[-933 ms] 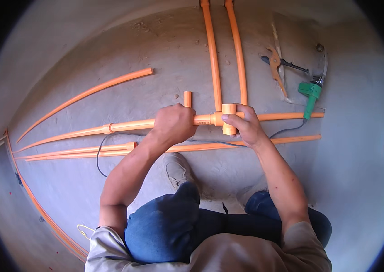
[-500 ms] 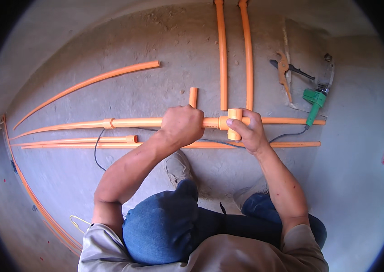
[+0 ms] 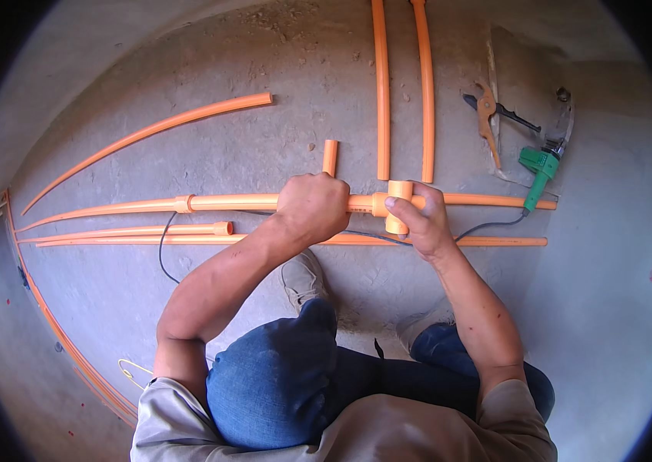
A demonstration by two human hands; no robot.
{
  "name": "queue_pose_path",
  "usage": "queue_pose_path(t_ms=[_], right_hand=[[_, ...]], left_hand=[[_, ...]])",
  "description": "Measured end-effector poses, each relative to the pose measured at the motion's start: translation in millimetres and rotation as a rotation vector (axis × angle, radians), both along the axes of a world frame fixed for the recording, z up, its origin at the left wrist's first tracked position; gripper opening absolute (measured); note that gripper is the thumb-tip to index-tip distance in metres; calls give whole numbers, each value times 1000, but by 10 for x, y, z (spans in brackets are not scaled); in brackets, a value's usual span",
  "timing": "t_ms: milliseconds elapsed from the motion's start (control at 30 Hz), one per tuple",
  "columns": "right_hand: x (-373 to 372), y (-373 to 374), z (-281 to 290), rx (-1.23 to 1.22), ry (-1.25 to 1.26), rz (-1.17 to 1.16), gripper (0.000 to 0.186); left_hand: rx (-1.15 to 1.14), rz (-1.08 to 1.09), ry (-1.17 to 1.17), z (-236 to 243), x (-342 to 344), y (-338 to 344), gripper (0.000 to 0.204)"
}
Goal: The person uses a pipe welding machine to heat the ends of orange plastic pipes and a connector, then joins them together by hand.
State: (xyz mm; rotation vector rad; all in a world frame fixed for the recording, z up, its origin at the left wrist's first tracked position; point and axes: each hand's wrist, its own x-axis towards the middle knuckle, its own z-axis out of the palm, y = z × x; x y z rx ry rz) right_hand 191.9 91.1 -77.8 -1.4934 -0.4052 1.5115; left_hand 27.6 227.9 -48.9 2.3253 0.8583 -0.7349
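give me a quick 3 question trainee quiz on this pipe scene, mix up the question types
1. True or false: the left hand is closed around the long orange pipe.
2. Multiple choice: the right hand grips which thing? A) the green tool B) the orange tee fitting C) the short pipe stub
3. Fill in: the orange-handled cutter lies on the floor beside the ____ tool.

Key:
1. True.
2. B, the orange tee fitting; the short pipe stub lies loose on the concrete floor.
3. Green; the green tool lies at the right end of the pipes, with a dark cable trailing from it.
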Motion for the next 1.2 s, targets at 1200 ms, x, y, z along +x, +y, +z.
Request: queue_pose_path(t_ms=[1200], right_hand=[[92, -225, -784, -197, 135, 144, 48]], left_hand=[[-308, 112, -152, -745, -233, 121, 45]])
